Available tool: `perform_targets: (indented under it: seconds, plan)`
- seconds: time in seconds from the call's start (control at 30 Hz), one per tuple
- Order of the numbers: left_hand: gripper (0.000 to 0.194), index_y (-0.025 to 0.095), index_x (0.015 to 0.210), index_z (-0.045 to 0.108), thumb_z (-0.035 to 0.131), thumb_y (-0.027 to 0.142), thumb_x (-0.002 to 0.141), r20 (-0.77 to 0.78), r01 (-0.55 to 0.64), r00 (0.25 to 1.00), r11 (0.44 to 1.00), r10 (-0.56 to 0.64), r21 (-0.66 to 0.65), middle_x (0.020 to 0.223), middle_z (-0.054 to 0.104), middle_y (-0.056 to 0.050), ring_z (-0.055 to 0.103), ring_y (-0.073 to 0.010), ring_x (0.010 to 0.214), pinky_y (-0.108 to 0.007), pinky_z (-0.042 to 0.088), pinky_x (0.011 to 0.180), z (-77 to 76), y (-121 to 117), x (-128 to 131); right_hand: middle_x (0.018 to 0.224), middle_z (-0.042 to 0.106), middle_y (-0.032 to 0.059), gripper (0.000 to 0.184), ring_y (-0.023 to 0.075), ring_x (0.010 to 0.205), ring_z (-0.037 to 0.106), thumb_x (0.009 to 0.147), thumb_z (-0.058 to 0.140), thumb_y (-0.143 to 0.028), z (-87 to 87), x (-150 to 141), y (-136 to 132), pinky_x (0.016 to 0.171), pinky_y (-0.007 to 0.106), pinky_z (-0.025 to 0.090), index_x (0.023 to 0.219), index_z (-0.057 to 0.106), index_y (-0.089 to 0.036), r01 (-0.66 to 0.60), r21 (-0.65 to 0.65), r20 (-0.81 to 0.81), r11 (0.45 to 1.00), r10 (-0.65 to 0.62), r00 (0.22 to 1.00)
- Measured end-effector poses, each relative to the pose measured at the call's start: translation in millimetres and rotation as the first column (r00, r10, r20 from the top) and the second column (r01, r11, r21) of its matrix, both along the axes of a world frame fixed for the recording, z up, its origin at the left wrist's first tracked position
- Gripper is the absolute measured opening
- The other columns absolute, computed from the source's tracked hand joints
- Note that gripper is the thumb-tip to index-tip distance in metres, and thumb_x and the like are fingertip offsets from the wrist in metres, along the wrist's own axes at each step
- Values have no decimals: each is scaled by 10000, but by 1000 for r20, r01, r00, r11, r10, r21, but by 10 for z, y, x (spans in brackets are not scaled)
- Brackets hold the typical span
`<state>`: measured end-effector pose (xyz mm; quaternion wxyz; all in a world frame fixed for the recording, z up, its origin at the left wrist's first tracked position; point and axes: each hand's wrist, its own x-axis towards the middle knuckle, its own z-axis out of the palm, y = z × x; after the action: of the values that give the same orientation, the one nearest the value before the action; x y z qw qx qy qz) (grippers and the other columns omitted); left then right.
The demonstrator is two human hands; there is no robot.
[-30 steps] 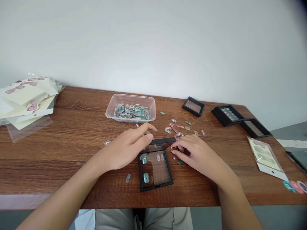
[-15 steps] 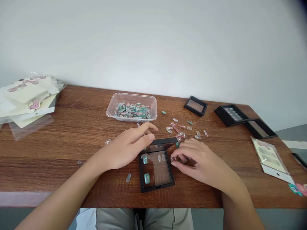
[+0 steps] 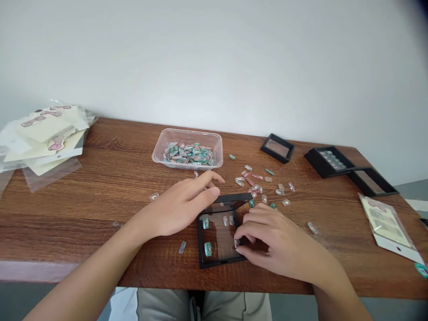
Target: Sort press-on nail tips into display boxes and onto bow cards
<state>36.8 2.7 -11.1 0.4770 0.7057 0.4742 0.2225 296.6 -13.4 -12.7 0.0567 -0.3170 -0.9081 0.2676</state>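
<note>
Head view: the right hand (image 3: 277,240), shifted from beside the black square hinged display case (image 3: 222,264) to its lower right corner, curls over a clear press-on nail (image 3: 236,243); fingers partly hide it, so any grip cannot be confirmed. The relaxed, open left hand (image 3: 177,207) lies at the case's black lid (image 3: 230,201). Glossy teal nails (image 3: 207,248) lie inside the case, on the brown wood-grain desk (image 3: 100,178).
</note>
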Motion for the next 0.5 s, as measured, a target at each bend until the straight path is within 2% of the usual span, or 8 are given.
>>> perform_targets:
  seconds: [0.27, 0.5]
  plan:
    - [394, 368, 1307, 533, 333, 583, 1045, 3, 1, 1000, 1000, -1, 1, 1206, 668, 12, 585, -247, 1168, -401, 394, 1000, 15, -14, -7, 793, 638, -35, 67, 146, 772, 555, 886, 698, -177, 13, -15, -7, 811, 311, 380, 867, 657, -226, 6, -6, -8, 1000, -6, 1000]
    - [394, 374, 1316, 523, 331, 587, 1046, 5, 5, 1000, 1000, -5, -1, 1146, 671, 15, 595, -238, 1125, -393, 404, 981, 18, -8, 5, 795, 638, -27, 71, 158, 781, 562, 890, 684, -171, -1, -14, -10, 813, 324, 384, 860, 647, -225, 5, -17, -7, 1000, -5, 1000]
